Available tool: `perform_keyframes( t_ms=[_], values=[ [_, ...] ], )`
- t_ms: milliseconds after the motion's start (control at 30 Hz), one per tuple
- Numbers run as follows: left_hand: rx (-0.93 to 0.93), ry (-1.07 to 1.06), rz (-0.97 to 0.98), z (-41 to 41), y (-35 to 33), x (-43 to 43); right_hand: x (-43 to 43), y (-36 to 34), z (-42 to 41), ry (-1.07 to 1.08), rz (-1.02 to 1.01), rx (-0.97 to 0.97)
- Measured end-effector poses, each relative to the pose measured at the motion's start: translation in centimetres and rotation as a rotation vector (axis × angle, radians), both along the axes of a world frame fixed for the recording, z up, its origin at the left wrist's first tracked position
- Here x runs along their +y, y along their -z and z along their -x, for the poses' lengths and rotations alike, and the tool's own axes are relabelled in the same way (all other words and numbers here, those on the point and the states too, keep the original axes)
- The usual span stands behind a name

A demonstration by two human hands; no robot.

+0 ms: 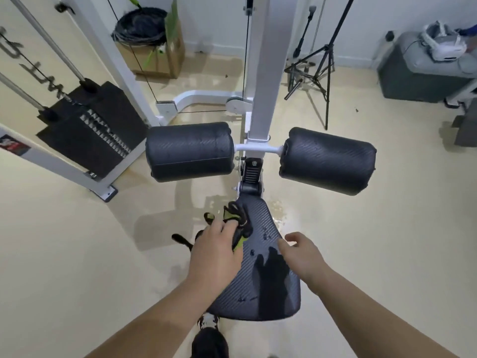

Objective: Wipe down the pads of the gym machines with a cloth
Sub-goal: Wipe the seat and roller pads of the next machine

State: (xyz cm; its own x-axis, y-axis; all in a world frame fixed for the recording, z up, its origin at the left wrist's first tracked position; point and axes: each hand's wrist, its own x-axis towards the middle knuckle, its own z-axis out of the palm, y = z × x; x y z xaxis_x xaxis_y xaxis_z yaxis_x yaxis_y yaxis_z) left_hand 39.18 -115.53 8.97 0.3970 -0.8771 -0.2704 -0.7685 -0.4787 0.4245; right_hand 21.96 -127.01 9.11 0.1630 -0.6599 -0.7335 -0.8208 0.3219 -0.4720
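The black textured seat pad (260,288) of a white cable machine lies below me. Above it sit two black roller pads, one on the left (189,151) and one on the right (326,161). A black-and-green bundle of fabric with straps (238,218) lies on the seat's front left part. My left hand (216,251) lies on it with fingers curled over its near end. My right hand (300,253) hovers at the seat's right edge, fingers loosely bent, holding nothing. Its shadow falls on the seat.
The white upright post (260,73) rises behind the roller pads. A black weight stack (93,130) in a white frame stands at left. A cardboard box (154,55) is at the back, a black tripod (315,65) and a grey bench (423,71) at right. My shoe (210,342) is below the seat.
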Motion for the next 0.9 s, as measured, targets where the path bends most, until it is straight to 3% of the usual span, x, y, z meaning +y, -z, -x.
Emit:
perform_keyframes(
  t_ms=[133,200,333,500,733,900],
  values=[
    [-0.021,0.384,-0.308,1.7,6.4,1.1,-1.7,7.6,-0.4,-0.045,0.117,0.151],
    [-0.05,0.449,-0.337,1.8,8.0,1.4,-1.9,10.3,-0.2,-0.064,0.142,0.206],
    [-0.156,0.345,-0.149,1.7,10.6,1.2,-2.0,13.8,0.4,-0.092,0.247,0.214],
    [-0.133,0.315,-0.135,3.4,14.8,2.3,-0.7,16.3,1.9,-0.045,0.317,0.078],
    [-0.233,0.391,-0.057,0.6,17.2,-3.7,-0.9,18.2,2.2,-0.025,0.328,0.027],
    [-0.286,0.244,-0.064,0.5,18.1,-8.7,-1.0,18.4,2.4,-0.025,0.331,-0.008]
  ],
)
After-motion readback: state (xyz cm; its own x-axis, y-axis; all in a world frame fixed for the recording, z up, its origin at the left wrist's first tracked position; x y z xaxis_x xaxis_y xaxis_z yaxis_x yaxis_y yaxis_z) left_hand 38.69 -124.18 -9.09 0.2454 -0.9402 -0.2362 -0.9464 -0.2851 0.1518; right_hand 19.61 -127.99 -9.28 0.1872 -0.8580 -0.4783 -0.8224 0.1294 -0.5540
